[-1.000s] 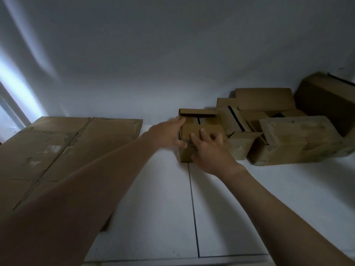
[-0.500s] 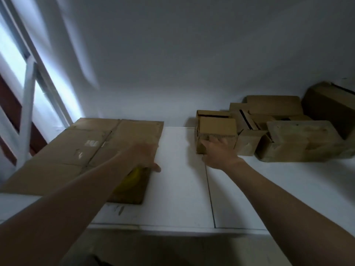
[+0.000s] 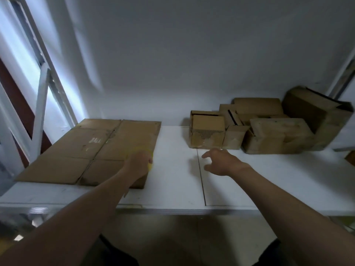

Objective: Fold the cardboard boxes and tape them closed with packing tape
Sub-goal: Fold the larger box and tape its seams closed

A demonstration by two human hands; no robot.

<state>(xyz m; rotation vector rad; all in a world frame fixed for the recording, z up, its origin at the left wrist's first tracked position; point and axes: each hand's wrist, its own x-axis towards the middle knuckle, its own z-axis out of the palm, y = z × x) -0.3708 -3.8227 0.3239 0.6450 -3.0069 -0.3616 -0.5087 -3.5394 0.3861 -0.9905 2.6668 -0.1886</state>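
A flattened cardboard box (image 3: pixel 80 150) lies on the left part of the white table (image 3: pixel 269 179). My left hand (image 3: pixel 138 164) rests over its right edge, closed around a blurred yellow tape roll (image 3: pixel 150 166). A small folded box (image 3: pixel 207 131) stands at the back, with a torn patch on its front face. My right hand (image 3: pixel 221 162) hovers just in front of that box, fingers spread, holding nothing and not touching it.
Several more folded boxes (image 3: pixel 278 135) are piled against the wall right of the small one, the largest (image 3: pixel 317 114) at the far right. A white window frame (image 3: pixel 42 89) stands at the left. The table's front edge (image 3: pixel 172 210) is close to me.
Both hands left the small box. The left hand swung to the flat cardboard and closed on the yellow roll; the right hand drew back and opened. The camera pulled back and turned left.
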